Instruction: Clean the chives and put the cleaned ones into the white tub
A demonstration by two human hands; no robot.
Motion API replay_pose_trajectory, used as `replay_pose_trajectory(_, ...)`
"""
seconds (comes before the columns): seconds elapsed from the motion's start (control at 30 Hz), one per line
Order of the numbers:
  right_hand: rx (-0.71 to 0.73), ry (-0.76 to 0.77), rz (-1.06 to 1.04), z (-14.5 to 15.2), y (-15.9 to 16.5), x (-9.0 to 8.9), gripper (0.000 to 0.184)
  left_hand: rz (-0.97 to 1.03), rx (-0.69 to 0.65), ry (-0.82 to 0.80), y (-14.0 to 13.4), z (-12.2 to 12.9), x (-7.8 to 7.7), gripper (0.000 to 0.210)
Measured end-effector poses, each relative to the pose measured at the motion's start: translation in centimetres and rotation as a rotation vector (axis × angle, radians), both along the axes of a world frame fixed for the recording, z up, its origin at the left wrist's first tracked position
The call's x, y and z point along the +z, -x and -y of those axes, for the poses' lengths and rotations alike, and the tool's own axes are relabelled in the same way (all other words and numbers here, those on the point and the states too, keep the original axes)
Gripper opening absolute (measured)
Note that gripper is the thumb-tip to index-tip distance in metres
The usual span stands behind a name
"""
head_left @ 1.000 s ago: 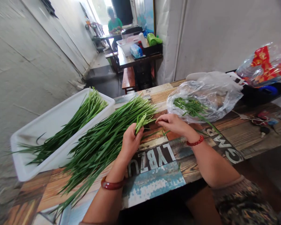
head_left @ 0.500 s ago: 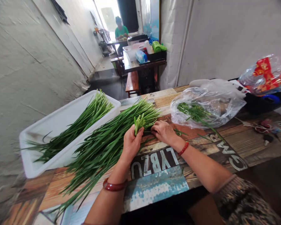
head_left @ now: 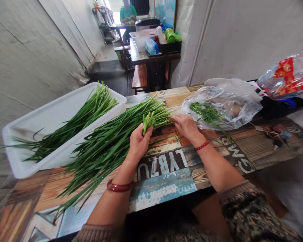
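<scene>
My left hand (head_left: 139, 140) is closed around a small bunch of garlic chives (head_left: 148, 121), its pale cut ends sticking up past the thumb. Under and beyond that hand lies a large pile of garlic chives (head_left: 103, 144), dark leaves to the left and light stems to the right. My right hand (head_left: 187, 127) is at the stem ends of this pile, with thumb and fingers pinched together on the tip of a stalk. More garlic chives (head_left: 83, 117) rest in a long white plastic tub (head_left: 22, 122) on the left.
A clear plastic bag (head_left: 232, 112) with green scraps sits right of my right hand. Keys (head_left: 277, 143) and a cable lie farther right, near a red-printed plastic package (head_left: 285, 75). Ahead stand a wooden bench (head_left: 139, 77), a laden table (head_left: 154, 59) and a seated person (head_left: 128, 13).
My right hand has moved away from the left hand, up to the pile's stem ends. My left hand still grips its bunch. The camera view has tilted slightly downward.
</scene>
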State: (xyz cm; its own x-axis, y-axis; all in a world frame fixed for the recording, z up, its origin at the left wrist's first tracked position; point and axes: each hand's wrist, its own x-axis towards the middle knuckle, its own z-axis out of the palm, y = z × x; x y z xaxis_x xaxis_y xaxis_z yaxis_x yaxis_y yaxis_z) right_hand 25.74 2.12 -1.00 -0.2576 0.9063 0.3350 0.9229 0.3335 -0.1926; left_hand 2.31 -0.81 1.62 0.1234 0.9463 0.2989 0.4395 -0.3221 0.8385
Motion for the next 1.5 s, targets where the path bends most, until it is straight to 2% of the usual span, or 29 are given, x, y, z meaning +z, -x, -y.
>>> replay_pose_trajectory(0.1,0.014,-0.027,-0.039,0.1,0.1,0.3,0.019,-0.011,0.003,-0.013,0.0,0.0,0.0,0.026)
replay_pose_trajectory(0.27,0.116,-0.065,-0.111,0.3,0.6,0.9,0.015,-0.032,0.017,-0.016,0.0,0.0,0.1,0.024)
replay_pose_trajectory(0.43,0.207,-0.054,-0.14,0.1,1.9,0.5,0.014,-0.036,0.014,-0.015,-0.1,0.1,0.2,0.025)
replay_pose_trajectory(0.57,0.167,-0.037,-0.102,-0.2,2.1,0.1,0.014,-0.038,0.015,-0.006,-0.1,0.1,-0.1,0.024)
replay_pose_trajectory(0.67,0.147,-0.051,-0.181,-0.2,1.6,0.0,0.013,-0.056,0.018,-0.015,-0.1,0.1,-0.2,0.024)
replay_pose_trajectory(0.8,0.262,-0.021,-0.387,0.3,1.1,0.4,0.014,-0.117,-0.007,-0.14,-0.4,0.1,-0.2,0.02)
replay_pose_trajectory(0.97,0.379,0.049,-0.571,1.8,1.6,1.7,0.013,-0.241,-0.161,-0.322,-0.9,0.3,-0.5,0.027)
replay_pose_trajectory(1.07,0.347,0.091,-0.633,2.3,1.9,2.3,0.012,-0.451,-0.204,-0.334,-1.2,0.6,-0.8,0.026)
replay_pose_trajectory(1.13,0.305,0.17,-0.69,2.4,1.9,2.3,0.011,-0.561,-0.218,-0.298,-1.4,0.9,-0.9,0.023)
replay_pose_trajectory(1.27,0.296,0.33,-0.872,1.9,1.5,1.8,0.016,-0.604,-0.213,-0.165,-1.4,1.0,-1.1,0.031)
replay_pose_trajectory(1.33,0.238,0.316,-1.017,1.2,1.1,1.3,0.023,-0.583,-0.203,-0.149,-1.2,0.6,-1.3,0.023)
replay_pose_trajectory(1.4,0.12,0.246,-1.129,0.5,0.4,0.9,0.027,-0.531,-0.16,-0.167,-0.9,0.1,-1.3,0.012)
replay_pose_trajectory(1.5,-0.01,0.13,-1.077,-0.4,-0.5,0.2,0.025,-0.411,-0.05,-0.152,-0.4,-0.5,-1.1,0.022)
